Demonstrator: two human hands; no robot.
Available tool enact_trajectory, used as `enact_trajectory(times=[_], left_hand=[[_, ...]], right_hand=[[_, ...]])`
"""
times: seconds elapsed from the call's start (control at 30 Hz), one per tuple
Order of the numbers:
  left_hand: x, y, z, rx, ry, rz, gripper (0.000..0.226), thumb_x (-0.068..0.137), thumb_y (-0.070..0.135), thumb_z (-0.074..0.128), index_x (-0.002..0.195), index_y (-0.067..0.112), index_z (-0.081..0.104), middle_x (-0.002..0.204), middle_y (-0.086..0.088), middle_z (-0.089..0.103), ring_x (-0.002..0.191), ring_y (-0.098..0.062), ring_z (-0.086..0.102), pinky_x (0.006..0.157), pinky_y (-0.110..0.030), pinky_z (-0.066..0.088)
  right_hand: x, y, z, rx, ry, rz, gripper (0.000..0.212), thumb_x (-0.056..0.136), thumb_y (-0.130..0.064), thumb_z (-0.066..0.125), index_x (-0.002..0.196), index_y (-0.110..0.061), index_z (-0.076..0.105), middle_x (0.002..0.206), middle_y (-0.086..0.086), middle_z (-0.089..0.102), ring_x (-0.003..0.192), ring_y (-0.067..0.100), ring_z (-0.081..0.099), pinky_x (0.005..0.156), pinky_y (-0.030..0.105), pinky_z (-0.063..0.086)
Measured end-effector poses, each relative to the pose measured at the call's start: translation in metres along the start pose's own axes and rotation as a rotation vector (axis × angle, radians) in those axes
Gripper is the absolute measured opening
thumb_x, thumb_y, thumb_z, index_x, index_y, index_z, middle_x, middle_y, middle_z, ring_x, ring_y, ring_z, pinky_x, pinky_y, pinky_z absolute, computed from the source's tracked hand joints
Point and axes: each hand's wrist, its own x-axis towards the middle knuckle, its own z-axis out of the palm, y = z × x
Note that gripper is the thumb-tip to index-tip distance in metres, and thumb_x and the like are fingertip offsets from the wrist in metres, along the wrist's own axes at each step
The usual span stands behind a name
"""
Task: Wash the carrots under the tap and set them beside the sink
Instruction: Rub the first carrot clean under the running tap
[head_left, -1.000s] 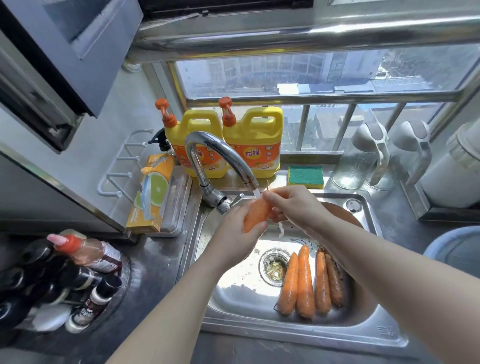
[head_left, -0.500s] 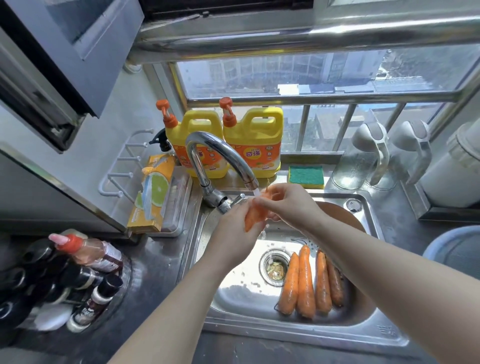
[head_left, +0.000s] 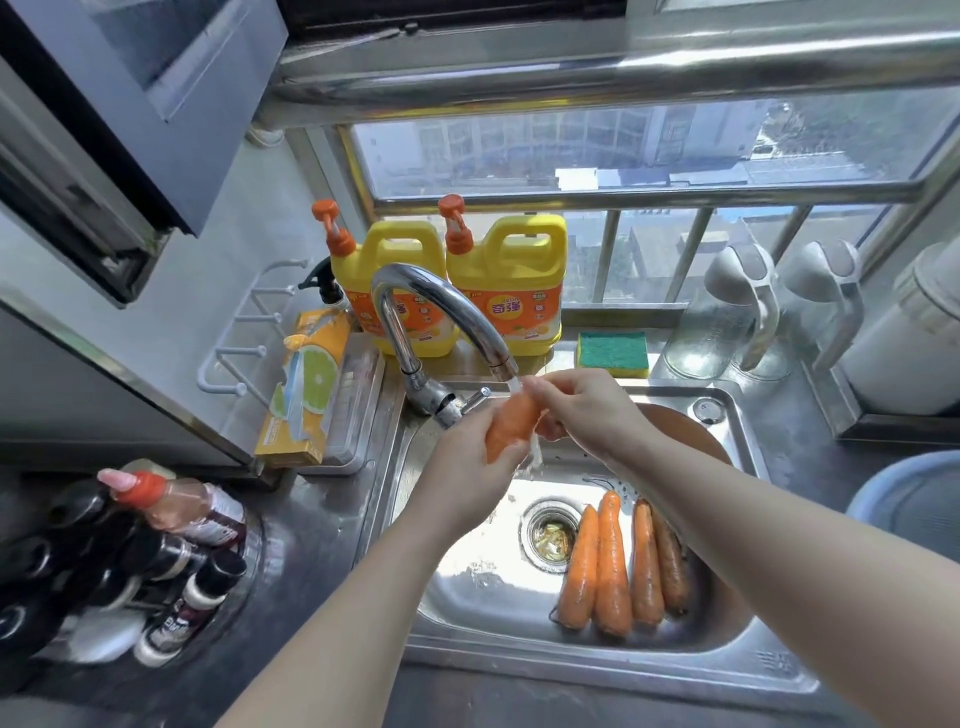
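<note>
Far to the left of the fingers, a round rack (head_left: 244, 561) is holding dark bottles (head_left: 93, 545) and one pink bottle with a red cap (head_left: 176, 504). Behind the fingers, two yellow detergent jugs (head_left: 506, 280) with orange pumps are standing against the window (head_left: 623, 150). The left hand (head_left: 467, 467) is curling its fingers around the lower part of a carrot (head_left: 511, 428). The right hand (head_left: 587, 410) is closing its fingers on the carrot's upper end, just under the spout of the tap (head_left: 431, 296), where water is running over it. Below the fingers, the steel sink (head_left: 597, 667) is holding four more carrots (head_left: 610, 566), lying side by side just right of the drain strainer (head_left: 551, 530), which has scraps in it. Right of the fingers, two clear glass jugs (head_left: 717, 332) are standing; what is in them I cannot tell. The steel counter (head_left: 311, 545) is shining in the sun, and the barred window is showing buildings outside.
</note>
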Motion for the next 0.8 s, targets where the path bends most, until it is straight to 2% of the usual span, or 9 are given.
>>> enact_trajectory(times=[0.13,0.23,0.3,0.4,0.5,0.6,0.67,0.73,0.8], left_hand=[[0.003,-0.005,-0.003,-0.165,-0.04,-0.082,0.032,0.099,0.028,0.062,0.127,0.035,0.048,0.113,0.018,0.064,0.108,-0.002,0.061,0.082,-0.019,0.046],[0.003,-0.01,-0.006,-0.314,-0.09,-0.142,0.033,0.1,0.026,0.061,0.13,0.034,0.051,0.121,0.006,0.067,0.114,-0.012,0.064,0.099,-0.037,0.052],[0.003,-0.015,-0.009,-0.373,-0.113,-0.173,0.035,0.1,0.027,0.062,0.133,0.034,0.052,0.124,0.001,0.067,0.114,-0.016,0.065,0.099,-0.044,0.054],[0.001,-0.018,-0.011,-0.464,-0.146,-0.196,0.037,0.098,0.029,0.064,0.133,0.033,0.054,0.129,-0.006,0.063,0.116,-0.022,0.065,0.097,-0.044,0.056],[0.001,-0.02,-0.012,-0.547,-0.187,-0.24,0.042,0.095,0.034,0.065,0.136,0.031,0.056,0.127,-0.006,0.066,0.116,-0.026,0.066,0.099,-0.05,0.055],[0.003,-0.017,-0.011,-0.577,-0.209,-0.254,0.037,0.102,0.026,0.057,0.139,0.028,0.056,0.125,-0.007,0.068,0.114,-0.027,0.066,0.096,-0.048,0.056],[0.007,-0.014,-0.009,-0.573,-0.188,-0.25,0.034,0.102,0.023,0.057,0.136,0.025,0.056,0.125,-0.007,0.067,0.111,-0.024,0.067,0.09,-0.042,0.058],[0.01,-0.01,-0.008,-0.559,-0.156,-0.272,0.032,0.099,0.026,0.061,0.131,0.023,0.055,0.123,-0.005,0.068,0.104,-0.02,0.069,0.082,-0.037,0.059],[0.013,-0.009,-0.011,-0.493,-0.163,-0.286,0.036,0.098,0.032,0.063,0.131,0.021,0.053,0.119,-0.003,0.068,0.098,-0.017,0.07,0.074,-0.031,0.059]], right_hand=[[-0.006,0.002,0.009,-0.004,-0.071,-0.05,0.02,0.092,-0.024,0.072,0.105,-0.008,0.071,0.09,0.007,0.073,0.07,0.011,0.064,0.062,0.022,0.053],[-0.005,0.001,0.01,0.149,-0.078,0.013,0.024,0.093,-0.029,0.071,0.102,-0.007,0.074,0.072,0.001,0.066,0.058,0.007,0.056,0.062,0.022,0.049],[-0.002,0.003,0.009,0.286,-0.153,0.096,0.028,0.095,-0.032,0.068,0.102,-0.006,0.075,0.064,-0.002,0.062,0.057,0.008,0.052,0.065,0.023,0.048],[-0.003,0.007,0.005,0.452,-0.227,0.182,0.025,0.1,-0.025,0.062,0.106,-0.004,0.074,0.074,0.004,0.07,0.064,0.011,0.059,0.065,0.02,0.052],[-0.004,0.007,0.002,0.476,-0.237,0.192,0.021,0.099,-0.021,0.062,0.108,-0.006,0.073,0.079,0.004,0.071,0.065,0.01,0.061,0.068,0.022,0.054],[-0.002,0.003,0.004,0.417,-0.221,0.176,0.019,0.092,-0.024,0.071,0.103,-0.009,0.072,0.07,-0.002,0.066,0.059,0.007,0.054,0.06,0.02,0.047],[0.0,0.001,0.002,0.244,-0.227,0.161,0.026,0.086,-0.028,0.078,0.102,-0.007,0.073,0.07,-0.002,0.062,0.06,0.008,0.05,0.06,0.022,0.042],[0.001,0.002,-0.002,0.128,-0.216,0.164,0.029,0.085,-0.029,0.079,0.1,-0.005,0.073,0.075,0.005,0.062,0.062,0.012,0.052,0.062,0.026,0.044],[0.001,0.007,-0.006,0.147,-0.145,0.168,0.027,0.087,-0.031,0.077,0.097,-0.006,0.072,0.075,0.009,0.065,0.061,0.014,0.056,0.061,0.028,0.049]])
